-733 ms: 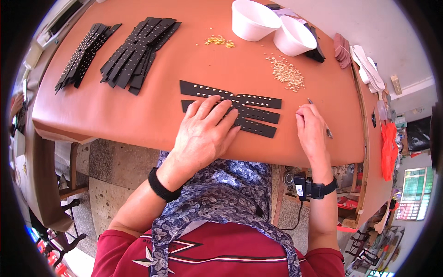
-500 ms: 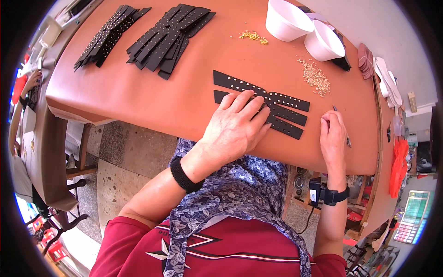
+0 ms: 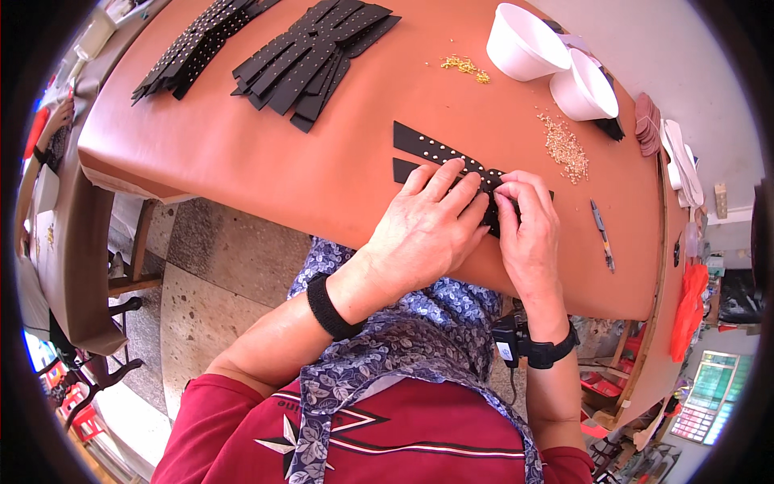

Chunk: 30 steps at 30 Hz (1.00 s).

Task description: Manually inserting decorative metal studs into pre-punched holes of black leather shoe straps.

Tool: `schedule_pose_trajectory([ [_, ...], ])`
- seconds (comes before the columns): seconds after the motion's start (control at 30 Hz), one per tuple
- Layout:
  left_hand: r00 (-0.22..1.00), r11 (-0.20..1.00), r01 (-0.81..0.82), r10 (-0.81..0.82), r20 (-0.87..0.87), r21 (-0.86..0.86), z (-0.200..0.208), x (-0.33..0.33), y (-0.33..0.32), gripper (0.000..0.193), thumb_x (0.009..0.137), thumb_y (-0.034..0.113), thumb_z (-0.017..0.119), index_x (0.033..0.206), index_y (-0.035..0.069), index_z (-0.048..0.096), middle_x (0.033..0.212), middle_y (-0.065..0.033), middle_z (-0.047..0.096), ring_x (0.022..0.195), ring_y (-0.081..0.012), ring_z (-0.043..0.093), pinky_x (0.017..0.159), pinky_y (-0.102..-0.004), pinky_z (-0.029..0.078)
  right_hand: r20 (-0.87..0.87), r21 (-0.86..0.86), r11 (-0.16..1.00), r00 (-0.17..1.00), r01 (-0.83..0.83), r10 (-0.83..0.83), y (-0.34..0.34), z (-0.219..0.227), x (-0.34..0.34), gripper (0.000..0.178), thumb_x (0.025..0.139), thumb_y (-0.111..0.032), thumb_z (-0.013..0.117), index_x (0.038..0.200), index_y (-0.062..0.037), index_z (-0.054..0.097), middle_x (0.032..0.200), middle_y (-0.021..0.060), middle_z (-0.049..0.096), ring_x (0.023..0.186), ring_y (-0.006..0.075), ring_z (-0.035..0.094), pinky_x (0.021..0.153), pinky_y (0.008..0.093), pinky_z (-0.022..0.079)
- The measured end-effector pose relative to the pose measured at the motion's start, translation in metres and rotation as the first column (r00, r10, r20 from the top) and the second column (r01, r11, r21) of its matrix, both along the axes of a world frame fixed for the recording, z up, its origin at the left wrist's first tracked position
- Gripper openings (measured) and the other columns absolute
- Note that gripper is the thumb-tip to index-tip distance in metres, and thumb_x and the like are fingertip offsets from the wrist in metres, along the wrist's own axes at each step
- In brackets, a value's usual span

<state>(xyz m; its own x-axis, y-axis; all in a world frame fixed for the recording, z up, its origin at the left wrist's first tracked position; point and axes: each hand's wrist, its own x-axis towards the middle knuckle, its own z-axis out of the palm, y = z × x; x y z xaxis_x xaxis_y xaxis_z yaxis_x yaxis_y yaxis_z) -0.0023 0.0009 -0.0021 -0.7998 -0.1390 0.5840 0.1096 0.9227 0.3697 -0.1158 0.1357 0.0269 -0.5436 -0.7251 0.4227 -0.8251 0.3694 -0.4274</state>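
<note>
A black strap piece (image 3: pixel 418 143) with split ends and rows of small metal studs lies flat on the brown table. My left hand (image 3: pixel 427 218) rests over its middle and near side, fingers stretched out and pressing it down. At the centre of the piece, my right hand (image 3: pixel 530 230) meets the left one. Its thumb and fingertips pinch together against the studded surface; whatever is between them is too small or hidden to make out. Much of the strap piece's right half is covered by my right hand. A pen (image 3: pixel 602 235) lies on the table to the right.
Small pale-gold studs (image 3: pixel 566 152) lie heaped right of the piece, brighter gold bits (image 3: pixel 464 68) farther back. Two white bowls (image 3: pixel 526 48) stand at the back right. Studded black strips form two stacks, one (image 3: pixel 197 48) at far left, another (image 3: pixel 314 52) beside it.
My right hand has moved left from beside the pen onto the middle of the strap piece. My left hand stays on the piece. The whole view has shifted slightly.
</note>
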Motion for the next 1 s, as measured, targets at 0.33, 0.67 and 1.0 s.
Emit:
schedule_pose_trajectory([
  [0.33, 1.0, 1.0, 0.002, -0.002, -0.006, 0.009, -0.0007, -0.0013, 0.0011, 0.034, 0.082, 0.022, 0.075, 0.111, 0.007, 0.069, 0.128, -0.0107, 0.061, 0.127, -0.0313, 0.054, 0.102, -0.0481, 0.044, -0.129, -0.018, 1.0, 0.992, -0.021, 0.018, -0.003, -0.0079, -0.0036, 0.01, 0.087, 0.002, 0.068, 0.096, 0.0004, 0.063, 0.106, 0.0136, 0.065, 0.098, 0.033, 0.065, 0.084, 0.042, 0.054],
  [0.67, 1.0, 1.0, 0.004, -0.004, -0.013, 0.005, -0.0001, -0.0005, 0.0012, 0.035, 0.082, 0.022, 0.075, 0.112, 0.006, 0.069, 0.129, -0.0105, 0.061, 0.126, -0.0313, 0.054, 0.102, -0.0481, 0.044, -0.181, -0.002, 0.999, 0.983, -0.032, 0.031, -0.0046, -0.007, -0.0033, 0.011, 0.086, 0.002, 0.069, 0.096, -0.0012, 0.065, 0.104, 0.0119, 0.067, 0.096, 0.0314, 0.066, 0.082, 0.0404, 0.055],
  [1.0, 1.0, 1.0, -0.005, 0.005, -0.009, -0.005, 0.0, -0.0012, 0.0017, 0.034, 0.082, 0.023, 0.075, 0.111, 0.006, 0.069, 0.128, -0.01, 0.061, 0.125, -0.0307, 0.055, 0.103, -0.0478, 0.044, -0.148, -0.049, 0.998, 0.989, -0.027, 0.02, -0.0028, -0.0089, -0.0042, 0.011, 0.086, 0.003, 0.069, 0.096, -0.0004, 0.065, 0.104, 0.0125, 0.067, 0.095, 0.0316, 0.067, 0.082, 0.0403, 0.055],
])
